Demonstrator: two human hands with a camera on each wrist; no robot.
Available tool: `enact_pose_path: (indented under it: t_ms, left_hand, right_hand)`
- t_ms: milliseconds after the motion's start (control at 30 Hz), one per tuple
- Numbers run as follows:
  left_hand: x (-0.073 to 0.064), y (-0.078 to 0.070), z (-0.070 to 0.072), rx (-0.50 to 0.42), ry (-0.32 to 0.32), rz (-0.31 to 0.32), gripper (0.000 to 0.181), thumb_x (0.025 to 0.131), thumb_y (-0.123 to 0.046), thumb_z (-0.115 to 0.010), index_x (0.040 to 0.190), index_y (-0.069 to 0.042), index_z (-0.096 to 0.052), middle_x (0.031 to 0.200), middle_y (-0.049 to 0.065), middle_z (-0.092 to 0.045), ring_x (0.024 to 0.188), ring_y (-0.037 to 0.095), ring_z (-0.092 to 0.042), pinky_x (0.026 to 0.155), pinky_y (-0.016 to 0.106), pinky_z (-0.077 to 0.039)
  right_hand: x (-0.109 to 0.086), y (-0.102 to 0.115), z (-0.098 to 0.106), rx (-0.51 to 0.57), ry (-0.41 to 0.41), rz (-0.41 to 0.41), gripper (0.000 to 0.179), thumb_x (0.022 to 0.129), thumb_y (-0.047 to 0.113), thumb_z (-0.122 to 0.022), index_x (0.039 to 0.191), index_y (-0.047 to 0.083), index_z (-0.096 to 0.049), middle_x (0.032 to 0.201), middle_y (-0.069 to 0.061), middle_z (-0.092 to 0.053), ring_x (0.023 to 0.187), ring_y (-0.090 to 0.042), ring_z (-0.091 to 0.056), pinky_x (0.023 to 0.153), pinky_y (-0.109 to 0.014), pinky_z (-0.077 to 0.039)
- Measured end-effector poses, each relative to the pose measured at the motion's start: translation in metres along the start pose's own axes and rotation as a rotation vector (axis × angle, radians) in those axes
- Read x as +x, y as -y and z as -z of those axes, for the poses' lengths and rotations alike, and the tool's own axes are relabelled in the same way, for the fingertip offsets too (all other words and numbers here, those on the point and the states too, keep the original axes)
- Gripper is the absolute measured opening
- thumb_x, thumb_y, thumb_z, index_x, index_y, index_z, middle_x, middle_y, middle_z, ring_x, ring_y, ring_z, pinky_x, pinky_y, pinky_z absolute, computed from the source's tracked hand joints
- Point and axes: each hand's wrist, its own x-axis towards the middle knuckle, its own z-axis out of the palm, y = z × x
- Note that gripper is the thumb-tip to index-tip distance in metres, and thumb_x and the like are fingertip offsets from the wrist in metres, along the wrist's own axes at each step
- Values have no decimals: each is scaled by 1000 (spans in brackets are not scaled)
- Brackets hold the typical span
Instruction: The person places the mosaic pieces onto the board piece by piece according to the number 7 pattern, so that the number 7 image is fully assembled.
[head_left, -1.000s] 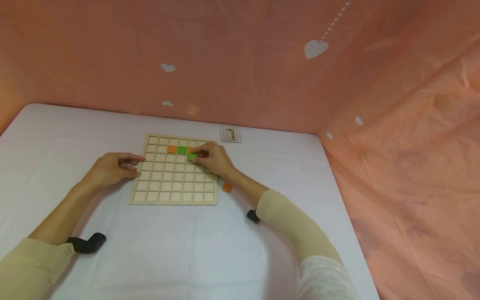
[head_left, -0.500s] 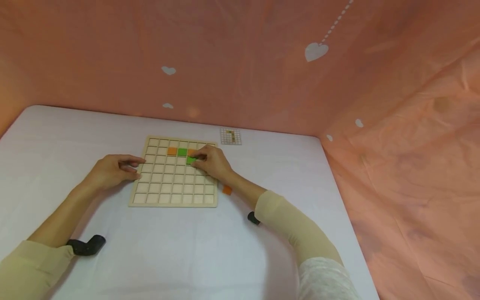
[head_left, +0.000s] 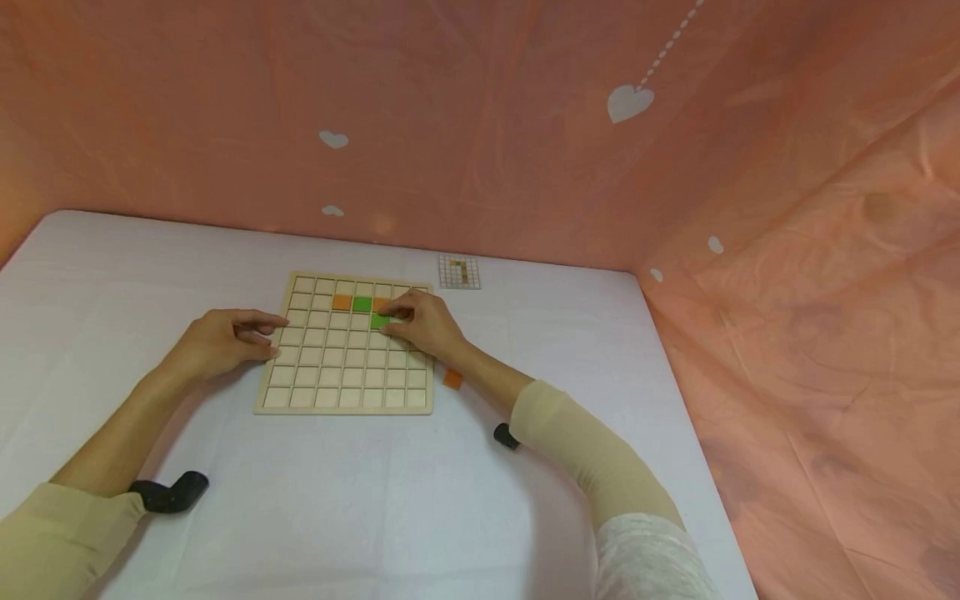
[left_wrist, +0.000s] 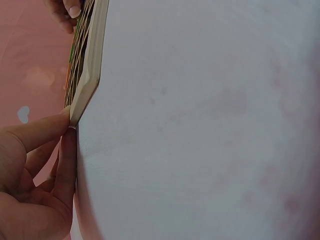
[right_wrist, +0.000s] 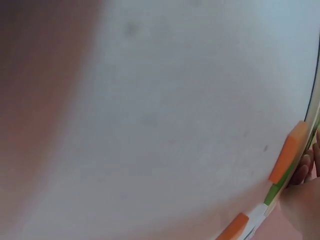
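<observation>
A square wooden grid board (head_left: 344,408) lies on the white table. One row near its far side holds an orange tile (head_left: 342,302), a green tile (head_left: 362,304) and another orange tile (head_left: 380,304), partly covered by fingers. Just below the latter, a second green tile (head_left: 379,321) sits at a cell, pinched between thumb and index finger of my right hand (head_left: 431,323). My left hand (head_left: 213,343) touches the board's left edge, thumb and forefinger spaced along it; the left wrist view shows those fingertips (left_wrist: 66,117) right at the edge.
A small pattern card (head_left: 459,272) lies behind the board's far right corner. Right of the board is a loose orange tile (head_left: 453,379); the right wrist view shows orange tiles (right_wrist: 290,152) and a green one (right_wrist: 278,186) there. Pink cloth (head_left: 480,125) hangs behind.
My right hand has lowered the tilted green tile onto the cell below the orange one, where it now lies flat. The left hand stays at the board's edge.
</observation>
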Motion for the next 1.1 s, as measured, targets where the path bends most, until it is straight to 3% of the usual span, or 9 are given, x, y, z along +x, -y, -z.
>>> enact_pose_path:
  t_ms: [200,367,700,1100]
  left_hand:
    - [-2,1,0,2,6,-2,52,88,-21,-75,134,0,-60,114,23,-69,109,42,-61,94,57,-41]
    - [-1,0,0,-8,2,-6,53,88,-20,-75,134,-1,-60,117,23,-68,108,40,-61,95,56,-41]
    - [-2,-1,0,-11,4,-1,53,89,-21,-75,135,-1,-59,120,24,-66,109,39,-60,94,54,-41]
    - [-2,-1,0,-1,-4,3,52,89,-21,-75,134,0,-59,116,23,-68,108,41,-61,93,55,-41]
  right_hand:
    - [-6,-3,4,169,-17,-75,24,85,22,-81,107,15,-78,94,7,-66,84,-7,-61,74,-20,-50]
    - [-13,-10,13,256,-24,-86,24,86,20,-79,109,12,-76,99,4,-69,86,-9,-63,75,-22,-53]
    - [-34,-27,35,259,-48,-53,23,88,16,-78,109,7,-75,101,0,-73,87,-11,-66,78,-25,-54]
    - [-61,-49,54,246,-72,-75,20,87,13,-78,107,9,-75,103,0,-73,90,-13,-67,80,-26,-54]
